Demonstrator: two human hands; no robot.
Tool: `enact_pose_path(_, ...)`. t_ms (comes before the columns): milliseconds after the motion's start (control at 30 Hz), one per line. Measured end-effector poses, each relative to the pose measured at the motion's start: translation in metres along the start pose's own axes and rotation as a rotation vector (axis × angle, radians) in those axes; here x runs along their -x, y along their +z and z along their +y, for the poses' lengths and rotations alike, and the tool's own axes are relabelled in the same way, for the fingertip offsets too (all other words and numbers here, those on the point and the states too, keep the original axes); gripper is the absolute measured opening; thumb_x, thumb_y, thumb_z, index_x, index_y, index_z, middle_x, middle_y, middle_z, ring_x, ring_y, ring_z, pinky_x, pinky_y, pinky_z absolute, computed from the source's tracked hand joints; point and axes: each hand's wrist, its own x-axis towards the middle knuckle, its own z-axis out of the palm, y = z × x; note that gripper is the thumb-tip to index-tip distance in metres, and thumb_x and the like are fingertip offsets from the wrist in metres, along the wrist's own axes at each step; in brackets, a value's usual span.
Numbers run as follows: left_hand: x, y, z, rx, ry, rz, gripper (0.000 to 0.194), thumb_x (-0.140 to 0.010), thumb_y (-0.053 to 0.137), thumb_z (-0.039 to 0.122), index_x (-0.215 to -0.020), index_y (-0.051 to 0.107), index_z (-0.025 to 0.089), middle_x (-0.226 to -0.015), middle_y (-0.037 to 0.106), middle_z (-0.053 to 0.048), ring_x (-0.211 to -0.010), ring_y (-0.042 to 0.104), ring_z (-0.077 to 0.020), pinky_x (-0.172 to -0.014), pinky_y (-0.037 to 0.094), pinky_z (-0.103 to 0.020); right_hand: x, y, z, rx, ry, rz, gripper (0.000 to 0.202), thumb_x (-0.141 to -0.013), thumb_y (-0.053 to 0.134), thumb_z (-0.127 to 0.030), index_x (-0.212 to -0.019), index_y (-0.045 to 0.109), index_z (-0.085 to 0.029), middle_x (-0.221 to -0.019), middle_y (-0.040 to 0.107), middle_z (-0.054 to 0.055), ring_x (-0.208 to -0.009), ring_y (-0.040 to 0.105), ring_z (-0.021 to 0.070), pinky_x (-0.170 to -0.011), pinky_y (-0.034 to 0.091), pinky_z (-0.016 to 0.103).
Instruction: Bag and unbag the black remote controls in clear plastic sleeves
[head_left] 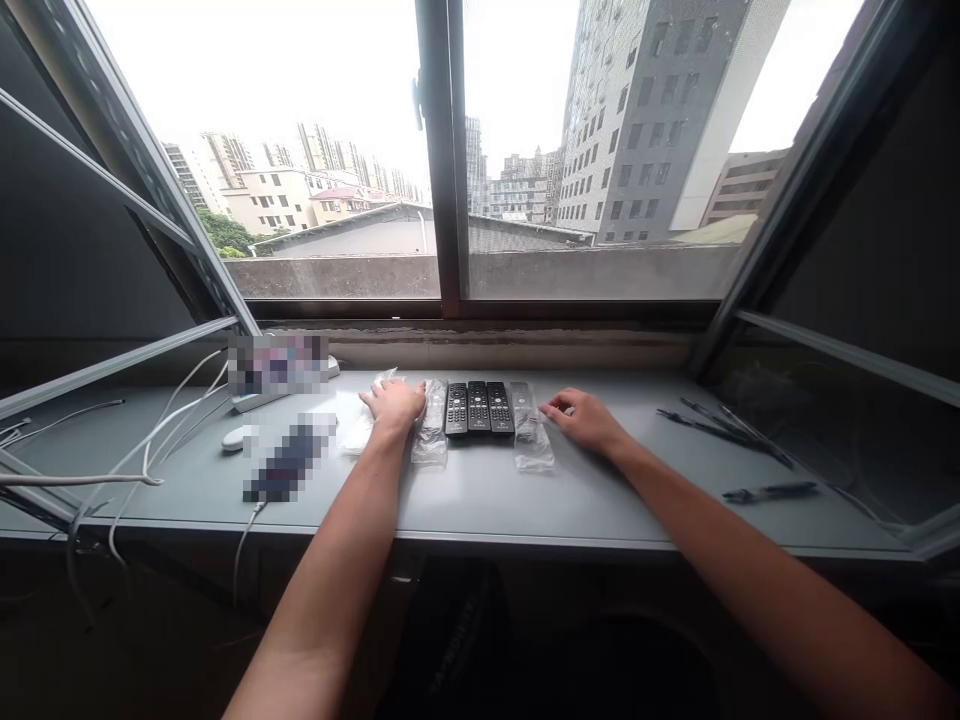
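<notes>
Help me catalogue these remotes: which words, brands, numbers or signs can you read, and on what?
No text can be read clearly.
Three bare remotes: button markings and small marks near the lower ends, too small to read.
Dark cloth below: pale lettering, too blurred to read.

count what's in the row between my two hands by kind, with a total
Bare black remotes: 3
Clear plastic packets, one at each end of the row: 2
Total: 5
</notes>
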Motion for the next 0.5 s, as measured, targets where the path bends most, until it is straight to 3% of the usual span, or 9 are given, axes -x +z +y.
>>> enact_pose_path(67, 0.004, -0.003, 0.005, -0.099, 0.034, 0.114, 0.051, -0.095, 0.070, 0.040, -0.135, 0.070, 0.009, -0.153, 0.057, -0.037, -0.158, 0.032, -0.0555, -0.126, 0.014, -0.076, -0.001, 0.000, 0.002, -0.002, -0.003, 0.015, 0.028, -0.096, 0.070, -0.047, -0.083, 0.077, -0.023, -0.097, 0.078, 0.007, -0.086, 0.071, 0.0242, -0.081, 0.054, 0.036)
enact_pose_path(133, 0.009, -0.006, 0.013, -0.070, 0.192, 0.181, 0.046, -0.098, 0.067, 0.035, -0.136, 0.071, 0.010, -0.147, 0.063, -0.034, -0.151, 0.046, -0.0514, -0.127, 0.025, -0.067, -0.001, 0.000, 0.002, -0.007, -0.017, 0.041, 0.029, -0.097, 0.069, -0.047, -0.081, 0.076, -0.024, -0.095, 0.078, 0.007, -0.082, 0.070, 0.0238, -0.080, 0.053, 0.037)
enact_pose_path(233, 0.018, -0.006, 0.031, 0.174, 0.482, 0.220, 0.036, -0.104, 0.061, 0.028, -0.135, 0.075, 0.020, -0.138, 0.074, -0.021, -0.134, 0.064, -0.0391, -0.123, 0.039, -0.053, -0.001, 0.000, -0.001, -0.046, -0.058, 0.112, 0.032, -0.099, 0.068, -0.049, -0.080, 0.075, -0.023, -0.092, 0.077, 0.007, -0.078, 0.068, 0.0231, -0.076, 0.052, 0.037)
enact_pose_path(300, 0.025, -0.001, 0.044, 0.404, 0.552, 0.210, 0.040, -0.102, 0.068, 0.029, -0.141, 0.073, 0.025, -0.125, 0.080, -0.014, -0.120, 0.071, -0.0335, -0.117, 0.045, -0.048, -0.002, 0.001, -0.005, -0.089, -0.090, 0.158, 0.032, -0.101, 0.068, -0.050, -0.085, 0.076, -0.023, -0.094, 0.078, 0.007, -0.077, 0.067, 0.0230, -0.074, 0.051, 0.038)
enact_pose_path(367, 0.034, 0.007, 0.056, 0.642, 0.576, 0.098, 0.048, -0.096, 0.080, 0.033, -0.143, 0.072, 0.028, -0.120, 0.082, -0.010, -0.113, 0.074, -0.0296, -0.114, 0.049, -0.046, -0.003, 0.003, -0.010, -0.132, -0.144, 0.175, 0.030, -0.102, 0.067, -0.050, -0.095, 0.077, -0.023, -0.099, 0.079, 0.008, -0.083, 0.069, 0.0248, -0.074, 0.053, 0.038)
enact_pose_path(433, 0.042, 0.014, 0.064, 0.898, 0.561, -0.150, 0.051, -0.090, 0.088, 0.037, -0.139, 0.075, 0.026, -0.117, 0.083, -0.010, -0.109, 0.077, -0.0277, -0.111, 0.052, -0.045, -0.005, 0.008, -0.016, -0.158, -0.236, 0.157, 0.031, -0.103, 0.067, -0.051, -0.112, 0.078, -0.024, -0.109, 0.080, 0.010, -0.099, 0.072, 0.0291, -0.080, 0.056, 0.040)
enact_pose_path(500, 0.049, 0.020, 0.070, 1.099, 0.478, -0.382, 0.052, -0.083, 0.094, 0.039, -0.130, 0.079, 0.023, -0.114, 0.084, -0.010, -0.106, 0.078, -0.0267, -0.108, 0.054, -0.043, -0.009, 0.013, -0.024, -0.154, -0.330, 0.125, 0.047, -0.099, 0.072, -0.056, -0.134, 0.072, -0.024, -0.123, 0.078, 0.013, -0.117, 0.068, 0.0340, -0.089, 0.057, 0.045)
